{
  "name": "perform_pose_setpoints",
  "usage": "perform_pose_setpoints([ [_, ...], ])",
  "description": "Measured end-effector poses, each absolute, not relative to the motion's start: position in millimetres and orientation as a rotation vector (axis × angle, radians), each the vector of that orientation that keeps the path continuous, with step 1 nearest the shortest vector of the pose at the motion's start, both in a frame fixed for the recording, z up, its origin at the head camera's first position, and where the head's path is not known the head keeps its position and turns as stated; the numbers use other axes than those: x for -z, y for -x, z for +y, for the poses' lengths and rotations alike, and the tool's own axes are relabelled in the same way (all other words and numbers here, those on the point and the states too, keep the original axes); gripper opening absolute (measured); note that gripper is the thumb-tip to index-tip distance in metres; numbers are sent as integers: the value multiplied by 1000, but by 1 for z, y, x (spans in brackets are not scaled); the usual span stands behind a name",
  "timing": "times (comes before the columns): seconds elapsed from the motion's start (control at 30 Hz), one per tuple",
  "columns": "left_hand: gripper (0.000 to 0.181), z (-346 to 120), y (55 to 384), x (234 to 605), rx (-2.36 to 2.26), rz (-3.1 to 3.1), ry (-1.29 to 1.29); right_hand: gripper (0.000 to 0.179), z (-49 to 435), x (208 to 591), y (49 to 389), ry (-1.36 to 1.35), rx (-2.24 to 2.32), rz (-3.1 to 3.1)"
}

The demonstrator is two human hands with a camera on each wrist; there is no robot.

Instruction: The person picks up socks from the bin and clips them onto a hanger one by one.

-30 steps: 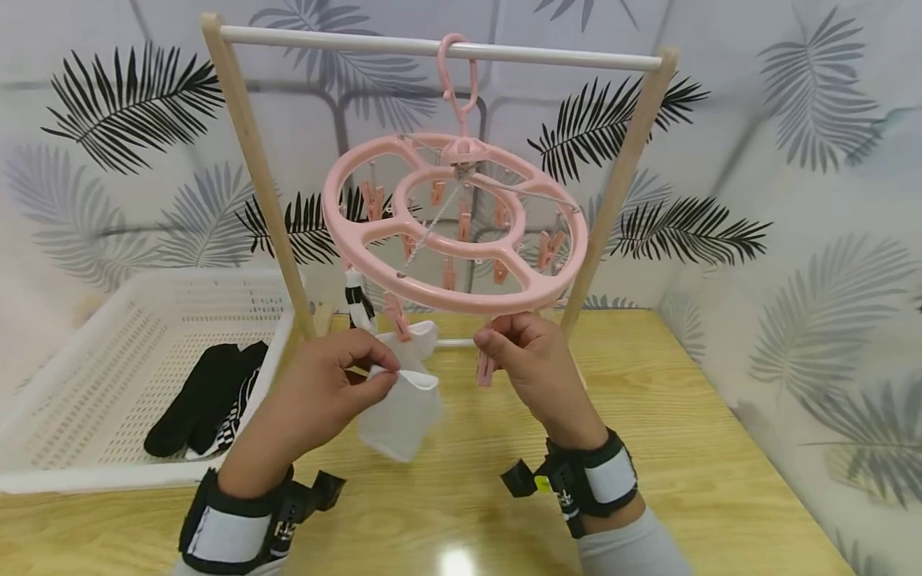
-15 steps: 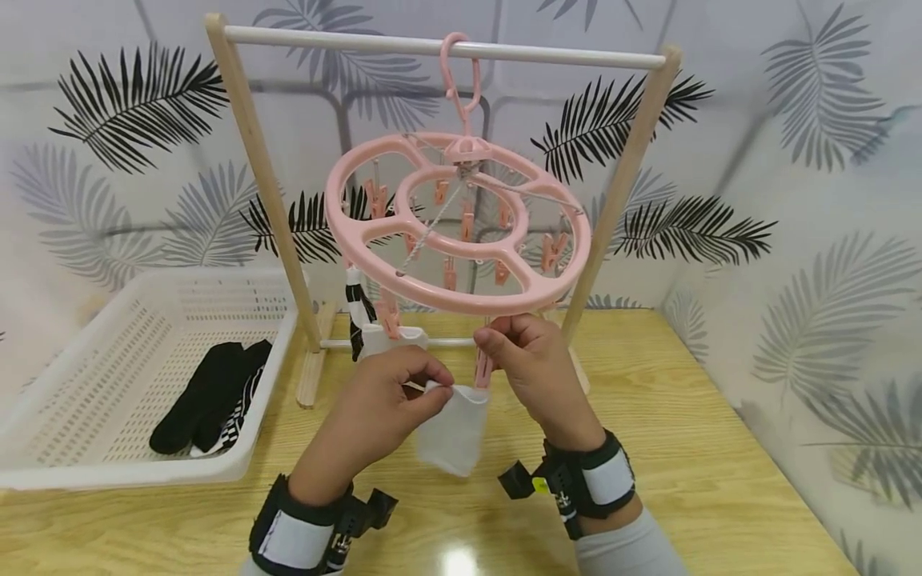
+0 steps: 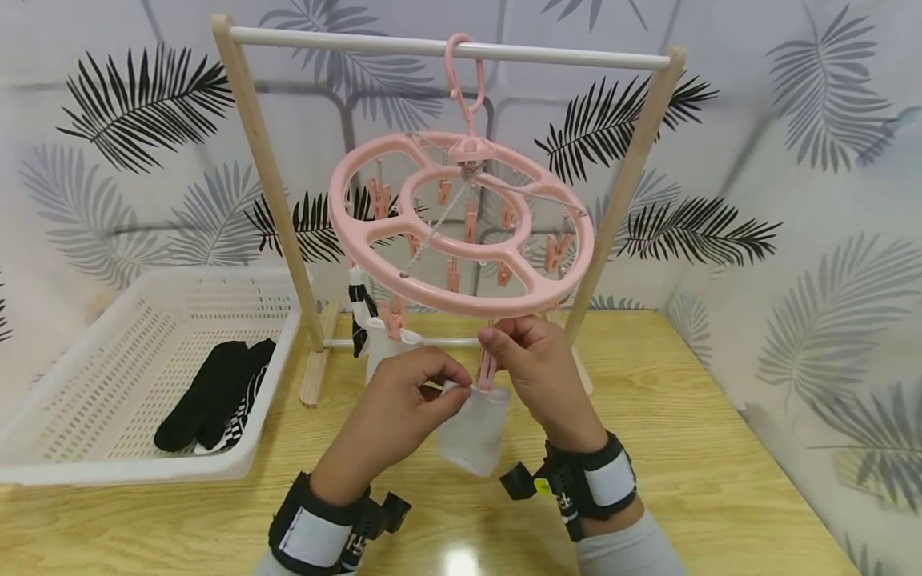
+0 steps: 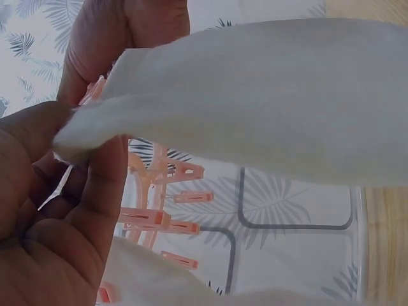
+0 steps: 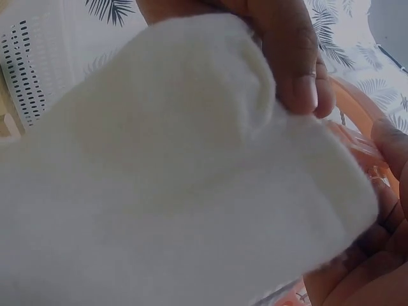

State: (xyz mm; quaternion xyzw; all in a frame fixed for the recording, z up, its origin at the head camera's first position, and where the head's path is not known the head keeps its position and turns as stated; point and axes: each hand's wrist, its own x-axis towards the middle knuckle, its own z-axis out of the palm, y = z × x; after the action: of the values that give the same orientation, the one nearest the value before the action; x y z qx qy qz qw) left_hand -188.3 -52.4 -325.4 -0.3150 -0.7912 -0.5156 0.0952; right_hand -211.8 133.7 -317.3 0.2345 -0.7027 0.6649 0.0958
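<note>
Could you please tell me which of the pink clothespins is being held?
The clothespin below the front of the ring, in the grip of the right hand; the other visible clothespins hang untouched.

You are facing a pale wall (image 3: 727, 144), and black and grey palm leaves (image 3: 702, 232) are spreading across it. Before you a wood-grain table (image 3: 648, 440) is stretching out, and a white glare (image 3: 459, 562) is shining on it.
</note>
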Motion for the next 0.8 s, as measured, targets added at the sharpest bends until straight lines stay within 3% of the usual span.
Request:
perform_pose_setpoints([
  [0.8,7,-41,190,331,1585,-2262,805,23,133,318,211,-723,-2023,-2021],
])
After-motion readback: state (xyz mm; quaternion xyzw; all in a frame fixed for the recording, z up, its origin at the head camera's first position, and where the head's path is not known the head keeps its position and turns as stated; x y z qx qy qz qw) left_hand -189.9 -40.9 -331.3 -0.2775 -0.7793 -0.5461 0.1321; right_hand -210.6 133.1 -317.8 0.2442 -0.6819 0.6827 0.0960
